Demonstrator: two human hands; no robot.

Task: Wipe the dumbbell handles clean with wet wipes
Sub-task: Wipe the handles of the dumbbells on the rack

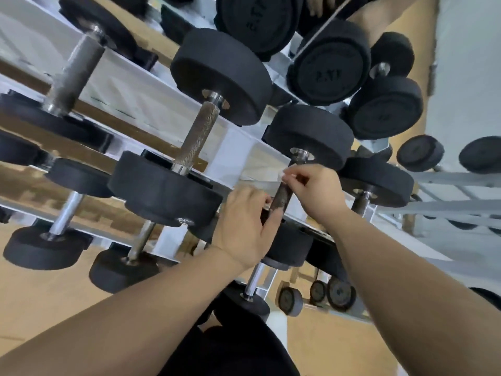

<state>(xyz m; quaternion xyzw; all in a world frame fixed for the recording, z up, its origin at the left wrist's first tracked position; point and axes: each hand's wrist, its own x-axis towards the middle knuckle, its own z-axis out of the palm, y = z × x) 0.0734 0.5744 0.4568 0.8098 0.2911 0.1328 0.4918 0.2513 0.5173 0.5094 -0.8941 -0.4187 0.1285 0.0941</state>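
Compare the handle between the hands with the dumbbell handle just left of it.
The held handle looks dark; the neighbour handle is bright silver. The left hand grips the held handle, the right hand pinches a white wipe beside it; the neighbour handle is untouched. Both are bars between black heads.

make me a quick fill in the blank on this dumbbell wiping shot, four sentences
1. The right hand pinches a ____ wipe against the dumbbell handle.
2. The left hand holds the ____ handle as the right.
3. The dumbbell heads are all ____ in colour.
4. The handle being wiped looks ____ than the shiny handle to its left.

Missing words: white; same; black; darker
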